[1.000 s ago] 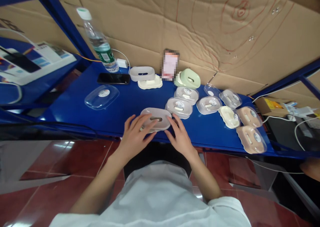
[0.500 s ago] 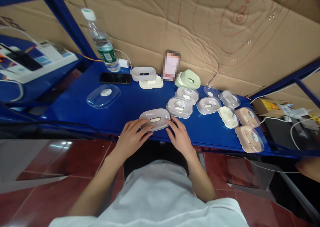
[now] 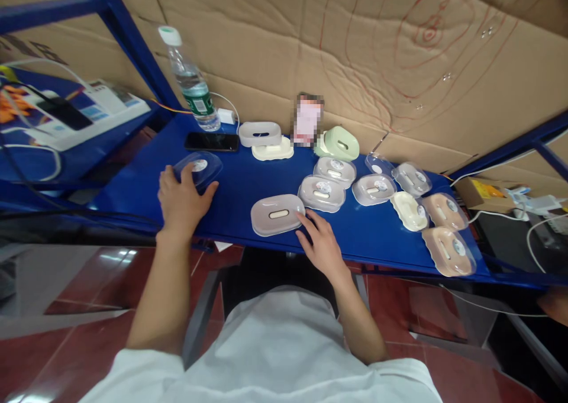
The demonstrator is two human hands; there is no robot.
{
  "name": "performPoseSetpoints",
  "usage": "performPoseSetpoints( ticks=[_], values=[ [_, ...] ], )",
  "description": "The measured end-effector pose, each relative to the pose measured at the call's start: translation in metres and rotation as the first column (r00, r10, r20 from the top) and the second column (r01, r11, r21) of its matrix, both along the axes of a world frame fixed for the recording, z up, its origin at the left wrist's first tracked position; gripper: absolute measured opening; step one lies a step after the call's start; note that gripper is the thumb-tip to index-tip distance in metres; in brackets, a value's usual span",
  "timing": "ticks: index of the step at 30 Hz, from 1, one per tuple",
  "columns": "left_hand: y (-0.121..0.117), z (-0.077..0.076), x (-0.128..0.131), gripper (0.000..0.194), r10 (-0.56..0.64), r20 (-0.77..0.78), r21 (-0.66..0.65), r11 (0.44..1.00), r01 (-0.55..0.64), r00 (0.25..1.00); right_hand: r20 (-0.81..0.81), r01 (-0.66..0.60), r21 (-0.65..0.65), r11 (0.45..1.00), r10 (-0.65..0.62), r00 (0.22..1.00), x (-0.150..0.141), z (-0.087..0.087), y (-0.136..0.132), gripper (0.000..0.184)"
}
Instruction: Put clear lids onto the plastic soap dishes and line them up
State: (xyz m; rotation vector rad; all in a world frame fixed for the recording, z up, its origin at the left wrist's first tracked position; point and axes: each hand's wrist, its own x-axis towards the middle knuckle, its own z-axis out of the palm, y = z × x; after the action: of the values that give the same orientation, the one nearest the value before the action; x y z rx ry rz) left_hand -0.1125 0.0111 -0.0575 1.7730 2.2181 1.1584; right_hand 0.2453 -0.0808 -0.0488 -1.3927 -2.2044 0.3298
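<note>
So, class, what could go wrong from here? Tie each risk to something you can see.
1. The grey box sits near the front edge of the blue table; a nudge from the right hand, at its right end, might shift it towards the drop.
2. The left hand is at the clear lid, close to the black phone; a careless push could knock lid against phone.
</note>
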Motion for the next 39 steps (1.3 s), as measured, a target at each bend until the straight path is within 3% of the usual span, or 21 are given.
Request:
performPoseSetpoints(
  ticks=[4,7,17,23,25,27,30,32,35,39],
  values=[
    [-0.01,0.007,0.012,0.058,-0.145,-0.051,-0.012,0.989,0.144,0.988,-0.006,0.01,-0.018,1.0,-0.01,1.0,-0.001,0.0,0.0,0.049],
    [-0.02,0.012,0.03,0.047,-0.216,-0.1,-0.009,0.976,0.216,0.971,-0.014,0.004,-0.017,1.0,-0.004,1.0,-0.001,0.0,0.0,0.051],
    [-0.006,0.018,0.086,0.073,-0.187,-0.209,-0.151,0.976,0.157,0.96,-0.015,0.008,-0.008,1.0,-0.008,1.0,0.0,-0.002,0.001,0.05],
    [0.002,0.019,0.079,0.082,-0.134,-0.2,-0.22,0.972,0.089,0.971,-0.021,0.005,-0.006,1.0,-0.005,1.0,0.0,0.0,0.001,0.049],
    [0.0,0.021,0.071,0.076,-0.19,-0.147,-0.166,0.972,0.165,0.971,-0.033,-0.001,-0.015,1.0,0.001,0.999,0.0,0.0,0.0,0.052],
    [-0.007,0.025,0.064,0.071,-0.378,-0.06,-0.089,0.924,0.373,0.924,-0.058,-0.005,-0.019,1.0,0.004,0.998,0.0,0.0,0.0,0.06],
    [-0.024,0.034,0.061,0.069,-0.684,0.052,-0.053,0.726,0.686,0.728,-0.118,0.012,-0.002,1.0,-0.012,0.993,0.0,-0.002,-0.001,0.076],
    [-0.034,0.037,0.064,0.068,-0.76,0.073,-0.107,0.638,0.763,0.646,-0.14,0.021,0.009,1.0,-0.019,0.99,0.0,-0.002,-0.001,0.08],
    [-0.041,0.036,0.068,0.068,-0.782,0.051,-0.195,0.603,0.774,0.622,-0.1,0.01,-0.009,1.0,-0.011,0.995,0.0,0.001,-0.002,0.075],
    [-0.042,0.03,0.073,0.068,-0.775,0.046,-0.212,0.609,0.765,0.63,-0.031,-0.002,-0.035,0.999,0.001,1.0,-0.001,0.003,-0.002,0.065]
  ],
)
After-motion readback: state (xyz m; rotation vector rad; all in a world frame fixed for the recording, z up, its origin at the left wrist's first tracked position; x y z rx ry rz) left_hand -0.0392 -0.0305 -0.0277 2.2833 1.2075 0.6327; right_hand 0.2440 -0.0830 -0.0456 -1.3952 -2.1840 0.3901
